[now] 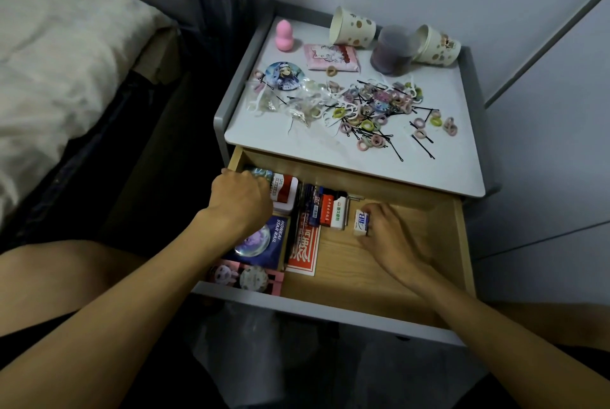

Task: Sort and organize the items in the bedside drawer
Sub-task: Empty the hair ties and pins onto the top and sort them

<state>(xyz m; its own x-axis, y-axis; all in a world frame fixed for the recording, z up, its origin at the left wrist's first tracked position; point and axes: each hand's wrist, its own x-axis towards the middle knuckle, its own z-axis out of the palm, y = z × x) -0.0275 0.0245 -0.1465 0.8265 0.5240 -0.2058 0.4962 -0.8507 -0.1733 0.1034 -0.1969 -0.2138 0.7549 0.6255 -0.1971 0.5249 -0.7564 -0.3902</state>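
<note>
The wooden bedside drawer [458, 243] is pulled out below the nightstand top. My left hand [239, 199] reaches into its back left corner, fingers curled round a shiny round badge [260, 174] beside a red and white box [285, 191]. My right hand [392, 237] pinches a small white eraser [362, 220] on the drawer floor. To the left of it lie a red and white pack [333, 212], a red card box [303, 250], a dark blue card with a round badge [259, 240] and pink cards [246, 278].
The nightstand top [297, 141] holds a scatter of hair ties and bobby pins [383, 111], a round badge [280, 76], a pink sponge [284, 35], a pink packet [331, 57], two tipped paper cups [351, 29] and a purple jar [394, 50]. A bed [66, 62] lies left.
</note>
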